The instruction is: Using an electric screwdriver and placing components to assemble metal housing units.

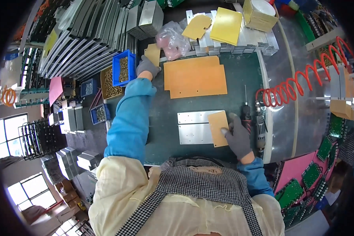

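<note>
My left hand (146, 67), in a grey glove, reaches to the far left of the table with thumb and fingers apart. It touches the near edge of a tan card (153, 54) beside a blue bin of small brass-coloured parts (120, 81). My right hand (238, 135), also gloved, pinches the right edge of a tan rectangular card (218, 129). This card covers the right end of two silver metal plates (194, 133), one narrow and one wider, lying together on the green tabletop (165, 114). Larger orange-tan sheets (195, 78) lie beyond the plates.
A power screwdriver (246, 115) and an air tool (260, 128) with a coiled red hose (299, 80) lie at the right. Stacked metal parts (240, 44), yellow sheets (226, 26) and a pink plastic bag (171, 41) line the back. Metal panels (82, 39) stand at the left.
</note>
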`<move>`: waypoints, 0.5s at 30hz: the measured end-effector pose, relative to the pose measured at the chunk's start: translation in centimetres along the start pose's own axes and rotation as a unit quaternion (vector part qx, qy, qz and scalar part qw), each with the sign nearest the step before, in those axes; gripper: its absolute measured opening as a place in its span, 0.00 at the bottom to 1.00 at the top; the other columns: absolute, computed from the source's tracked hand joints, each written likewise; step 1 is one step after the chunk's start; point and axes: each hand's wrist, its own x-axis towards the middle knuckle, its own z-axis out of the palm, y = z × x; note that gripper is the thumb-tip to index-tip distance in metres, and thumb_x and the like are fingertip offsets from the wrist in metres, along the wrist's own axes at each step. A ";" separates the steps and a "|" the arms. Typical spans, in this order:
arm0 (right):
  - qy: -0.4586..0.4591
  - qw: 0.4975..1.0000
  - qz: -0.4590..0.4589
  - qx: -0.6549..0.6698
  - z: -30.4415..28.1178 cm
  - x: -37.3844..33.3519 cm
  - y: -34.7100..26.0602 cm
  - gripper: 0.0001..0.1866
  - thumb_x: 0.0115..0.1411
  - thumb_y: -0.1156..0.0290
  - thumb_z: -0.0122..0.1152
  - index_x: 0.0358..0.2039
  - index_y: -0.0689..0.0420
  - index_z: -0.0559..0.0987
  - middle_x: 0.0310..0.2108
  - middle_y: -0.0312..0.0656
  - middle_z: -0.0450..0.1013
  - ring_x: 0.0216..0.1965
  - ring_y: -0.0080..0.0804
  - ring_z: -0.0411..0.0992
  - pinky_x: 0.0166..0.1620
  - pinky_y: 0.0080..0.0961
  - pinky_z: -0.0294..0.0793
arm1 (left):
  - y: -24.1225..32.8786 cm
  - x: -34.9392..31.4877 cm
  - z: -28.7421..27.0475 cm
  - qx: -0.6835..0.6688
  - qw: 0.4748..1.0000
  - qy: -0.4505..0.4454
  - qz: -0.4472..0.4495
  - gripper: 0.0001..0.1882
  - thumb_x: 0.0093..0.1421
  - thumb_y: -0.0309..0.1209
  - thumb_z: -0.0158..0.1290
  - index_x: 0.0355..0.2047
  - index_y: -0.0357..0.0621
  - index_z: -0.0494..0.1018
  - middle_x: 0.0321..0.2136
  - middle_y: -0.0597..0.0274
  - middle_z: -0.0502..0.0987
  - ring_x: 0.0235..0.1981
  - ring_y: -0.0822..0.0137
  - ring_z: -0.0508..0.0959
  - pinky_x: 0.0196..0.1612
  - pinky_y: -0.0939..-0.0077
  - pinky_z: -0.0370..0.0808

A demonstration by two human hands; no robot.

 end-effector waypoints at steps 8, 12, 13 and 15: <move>-0.017 0.999 0.041 -0.021 -0.3 0.1 0.6 0.40 0.55 0.63 0.68 0.65 0.61 0.61 0.27 0.45 0.73 0.28 0.41 0.74 0.33 0.35 0.74 | -1.3 -5.8 -3.2 -0.063 0.992 0.084 0.074 0.54 0.50 0.45 0.68 0.67 0.34 0.49 0.51 0.39 0.76 0.52 0.45 0.77 0.54 0.60 0.74; 0.058 0.988 -0.083 -0.120 -0.7 1.1 1.2 0.42 0.55 0.59 0.68 0.66 0.61 0.61 0.35 0.50 0.75 0.36 0.47 0.76 0.41 0.39 0.75 | -5.7 -8.8 -1.5 -0.351 0.908 0.130 0.186 0.50 0.53 0.41 0.66 0.67 0.34 0.51 0.54 0.36 0.73 0.56 0.51 0.75 0.58 0.62 0.70; 0.053 0.990 -0.063 -0.115 -0.9 1.2 1.4 0.43 0.55 0.57 0.68 0.66 0.60 0.61 0.38 0.51 0.76 0.39 0.49 0.76 0.43 0.41 0.75 | -6.1 -9.7 -1.4 -0.468 0.863 0.095 0.166 0.45 0.56 0.35 0.63 0.67 0.32 0.51 0.54 0.42 0.74 0.54 0.55 0.76 0.56 0.63 0.71; 0.028 0.996 -0.030 -0.084 -1.0 1.3 1.4 0.43 0.55 0.54 0.67 0.66 0.59 0.60 0.39 0.51 0.77 0.41 0.49 0.77 0.43 0.41 0.75 | -6.9 -13.8 -2.7 -0.606 0.787 0.009 0.117 0.40 0.60 0.35 0.58 0.67 0.32 0.54 0.57 0.46 0.72 0.55 0.54 0.75 0.57 0.62 0.71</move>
